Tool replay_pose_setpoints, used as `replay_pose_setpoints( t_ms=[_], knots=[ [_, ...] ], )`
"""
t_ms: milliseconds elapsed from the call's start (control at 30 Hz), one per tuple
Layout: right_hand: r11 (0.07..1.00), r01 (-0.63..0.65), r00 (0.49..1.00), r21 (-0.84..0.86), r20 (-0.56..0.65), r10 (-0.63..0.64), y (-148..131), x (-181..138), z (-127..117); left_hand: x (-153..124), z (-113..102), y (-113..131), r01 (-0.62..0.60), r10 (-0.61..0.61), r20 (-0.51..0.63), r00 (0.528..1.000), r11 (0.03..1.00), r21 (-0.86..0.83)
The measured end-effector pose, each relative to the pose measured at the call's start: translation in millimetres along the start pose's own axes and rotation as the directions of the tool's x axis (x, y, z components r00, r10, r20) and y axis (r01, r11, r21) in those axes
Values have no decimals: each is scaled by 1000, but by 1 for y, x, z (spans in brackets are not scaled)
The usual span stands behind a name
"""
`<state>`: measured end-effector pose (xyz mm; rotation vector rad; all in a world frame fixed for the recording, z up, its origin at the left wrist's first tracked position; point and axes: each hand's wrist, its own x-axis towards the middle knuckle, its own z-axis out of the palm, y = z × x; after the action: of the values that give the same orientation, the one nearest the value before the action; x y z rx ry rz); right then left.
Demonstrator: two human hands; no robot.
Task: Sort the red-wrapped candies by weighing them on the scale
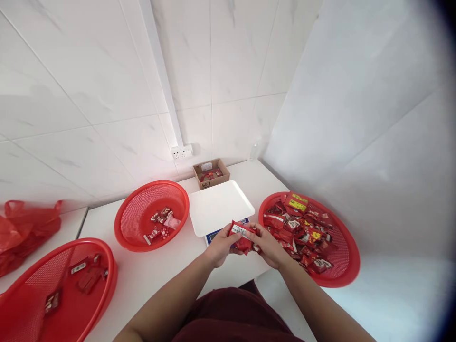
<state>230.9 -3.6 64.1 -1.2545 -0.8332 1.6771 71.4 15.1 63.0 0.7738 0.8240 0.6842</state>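
Note:
Both my hands meet in front of my body around a red packet (245, 243) with a white printed label. My left hand (221, 247) grips its left side, thumb on top. My right hand (268, 246) holds the right side, and its fingers partly cover the wrapper. Just beyond the packet is a weighing scale with a flat white pan (221, 206); its blue front is partly hidden behind my hands. To the right, a red mesh basket (351, 249) is heaped with red packets (299, 228), some with white or yellow print.
Left of the scale, another red basket (130, 209) holds a few small packets. A larger red basket (107, 294) with some packets stands nearer on the left, by a red plastic bag (32, 228). A small cardboard box (213, 182) sits at the wall below a socket (182, 152).

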Motion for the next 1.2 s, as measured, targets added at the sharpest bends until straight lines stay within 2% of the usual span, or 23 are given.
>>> replay_pose_setpoints(
  t_ms=[133,400,467,533,600,633,700,767,833,900,967,1033,1100,1167,1200],
  knots=[
    [978,-67,997,197,-23,73,5,3,2,2,-5,5,48,-47,18,999,999,-13],
    [938,-178,976,296,-67,207,18,5,-4,7,-18,5,150,-132,188,973,985,-85],
    [935,-166,968,314,-127,215,23,6,-7,9,-21,4,159,-145,178,973,985,-70],
    [926,-150,954,347,-195,227,27,7,-12,16,-26,5,128,-124,87,988,991,-34],
    [917,-140,944,373,-229,237,29,7,-17,26,-34,9,25,-20,-80,997,998,61],
    [916,-138,943,377,-232,237,30,7,-19,33,-40,11,-43,69,-174,982,988,150],
    [920,-134,947,369,-225,228,31,6,-23,47,-52,17,-170,295,-292,910,907,385],
    [925,-133,951,355,-216,220,33,5,-24,58,-65,21,-239,466,-251,848,760,605],
    [927,-138,952,348,-211,221,33,5,-22,62,-74,20,-256,505,-136,852,629,734],
    [924,-151,950,352,-205,234,33,4,-20,59,-75,12,-261,479,-55,876,568,780],
    [920,-176,950,350,-185,252,31,2,-16,50,-66,0,-269,450,-37,892,594,758],
    [926,-202,957,320,-138,257,29,1,-11,38,-52,-13,-240,346,-35,938,718,653],
    [940,-213,966,266,-84,243,27,0,-6,27,-36,-24,-120,141,-10,990,875,470],
    [950,-218,971,222,-44,233,26,0,0,18,-26,-29,13,-16,7,1000,961,276],
    [953,-221,972,208,-35,233,26,0,3,14,-23,-30,53,-52,-9,999,980,190]
  ],
)
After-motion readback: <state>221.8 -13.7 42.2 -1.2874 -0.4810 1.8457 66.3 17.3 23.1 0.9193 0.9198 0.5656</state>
